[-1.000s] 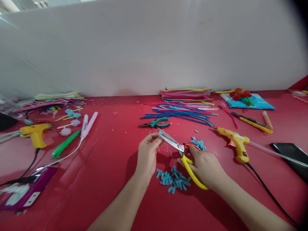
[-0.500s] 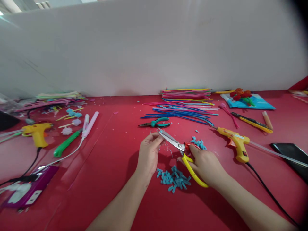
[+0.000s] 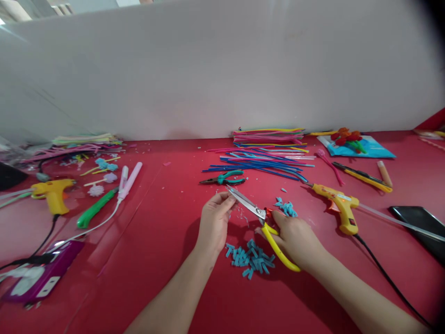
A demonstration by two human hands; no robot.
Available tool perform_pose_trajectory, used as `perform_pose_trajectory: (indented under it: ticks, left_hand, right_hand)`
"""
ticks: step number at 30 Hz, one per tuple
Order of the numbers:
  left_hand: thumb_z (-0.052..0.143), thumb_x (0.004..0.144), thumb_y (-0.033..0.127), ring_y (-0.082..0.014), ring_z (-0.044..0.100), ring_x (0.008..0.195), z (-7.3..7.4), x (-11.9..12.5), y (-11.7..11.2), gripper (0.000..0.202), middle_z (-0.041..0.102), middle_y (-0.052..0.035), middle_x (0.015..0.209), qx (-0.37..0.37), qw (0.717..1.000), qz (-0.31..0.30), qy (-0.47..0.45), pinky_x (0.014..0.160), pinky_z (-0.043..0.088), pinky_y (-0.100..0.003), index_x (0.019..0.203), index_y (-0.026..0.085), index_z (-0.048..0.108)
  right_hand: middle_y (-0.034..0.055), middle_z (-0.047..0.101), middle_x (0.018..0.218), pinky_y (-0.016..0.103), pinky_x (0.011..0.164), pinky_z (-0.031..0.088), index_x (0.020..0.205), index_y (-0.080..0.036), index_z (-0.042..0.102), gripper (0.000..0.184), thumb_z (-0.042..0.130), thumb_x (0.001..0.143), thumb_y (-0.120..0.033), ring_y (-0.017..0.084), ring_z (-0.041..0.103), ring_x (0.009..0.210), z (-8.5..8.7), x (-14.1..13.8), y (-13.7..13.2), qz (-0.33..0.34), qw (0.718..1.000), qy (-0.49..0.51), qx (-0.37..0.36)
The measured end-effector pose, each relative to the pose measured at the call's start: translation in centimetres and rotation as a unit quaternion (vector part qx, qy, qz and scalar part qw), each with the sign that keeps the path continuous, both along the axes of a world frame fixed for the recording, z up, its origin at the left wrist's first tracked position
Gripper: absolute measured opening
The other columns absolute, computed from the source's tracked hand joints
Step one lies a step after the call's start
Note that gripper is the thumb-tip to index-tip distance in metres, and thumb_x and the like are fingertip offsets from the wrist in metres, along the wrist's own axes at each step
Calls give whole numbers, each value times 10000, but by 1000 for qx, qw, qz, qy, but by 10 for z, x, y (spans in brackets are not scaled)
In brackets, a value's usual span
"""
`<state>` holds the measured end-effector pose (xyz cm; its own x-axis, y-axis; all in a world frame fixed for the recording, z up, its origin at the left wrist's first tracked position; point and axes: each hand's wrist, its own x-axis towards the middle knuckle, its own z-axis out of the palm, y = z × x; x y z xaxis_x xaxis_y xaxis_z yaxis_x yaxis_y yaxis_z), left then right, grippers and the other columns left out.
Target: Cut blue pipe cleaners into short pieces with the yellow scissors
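Note:
My right hand (image 3: 295, 239) grips the yellow handles of a pair of scissors (image 3: 261, 220), whose steel blades point up and left. My left hand (image 3: 214, 223) is pinched shut right at the blade tips; what it holds is too small to make out. Below and between both hands lies a heap of short light-blue cut pieces (image 3: 251, 260) on the red table (image 3: 156, 222). A smaller heap of blue pieces (image 3: 287, 207) sits just behind my right hand.
Green-handled pliers (image 3: 225, 178) lie beyond my left hand, with blue and mixed pipe cleaners (image 3: 267, 155) behind. A yellow glue gun (image 3: 339, 206) with black cord sits right, a phone (image 3: 420, 222) farther right. Left: another glue gun (image 3: 52, 192), green cutter (image 3: 93, 209), purple power strip (image 3: 38, 273).
Almost nothing differs; my right hand with the scissors has shifted very slightly, and my left hand stays pinched at the blade tips.

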<state>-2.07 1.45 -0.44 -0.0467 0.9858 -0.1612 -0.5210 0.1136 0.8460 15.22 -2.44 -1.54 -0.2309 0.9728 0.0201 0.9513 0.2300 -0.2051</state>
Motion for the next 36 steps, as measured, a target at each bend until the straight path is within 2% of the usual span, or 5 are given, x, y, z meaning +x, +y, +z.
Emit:
perform_pose_trajectory:
  ticks: [17, 21, 24, 30, 36]
  left_hand:
    - [649, 604, 164, -70, 539, 635, 3, -1, 1, 96, 608, 16, 669, 4, 1000, 3, 5, 654, 405, -195, 695, 147, 624]
    - [620, 642, 185, -72, 532, 632, 2, 1, -2, 95, 608, 3, 691, 1, 998, -54, 28, 643, 399, -195, 730, 146, 619]
    - [606, 663, 204, -92, 538, 624, 1, 5, -7, 118, 611, -13, 693, -25, 983, -168, 66, 647, 402, -225, 764, 144, 609]
    - [542, 719, 238, -107, 515, 618, 5, 11, -15, 118, 588, -19, 667, 10, 942, -298, 157, 631, 391, -240, 743, 136, 597]
    - [533, 710, 229, -119, 515, 617, 3, 13, -16, 111, 574, -21, 647, 8, 923, -327, 204, 625, 398, -244, 710, 136, 594]
  right_hand:
    - [12, 531, 507, 234, 432, 166, 679, -196, 425, 291, 354, 778, -460, 114, 454, 424, -2, 4, 2, -9, 1000, 18, -13]
    - [6, 532, 544, 221, 444, 213, 681, -192, 454, 222, 413, 746, -400, 106, 442, 456, -3, 3, 3, -37, 993, 105, -27]
    - [-15, 503, 552, 210, 455, 269, 680, -184, 469, 189, 450, 719, -367, 99, 436, 480, -2, -2, 5, -71, 963, 252, -61]
    - [-105, 355, 369, 201, 354, 289, 774, -186, 468, 195, 465, 715, -372, 76, 352, 304, 12, -8, 3, -144, 828, 507, -192]
    - [-110, 362, 367, 178, 323, 266, 737, -189, 463, 168, 498, 699, -349, 57, 343, 289, 11, -7, 1, -126, 808, 539, -200]
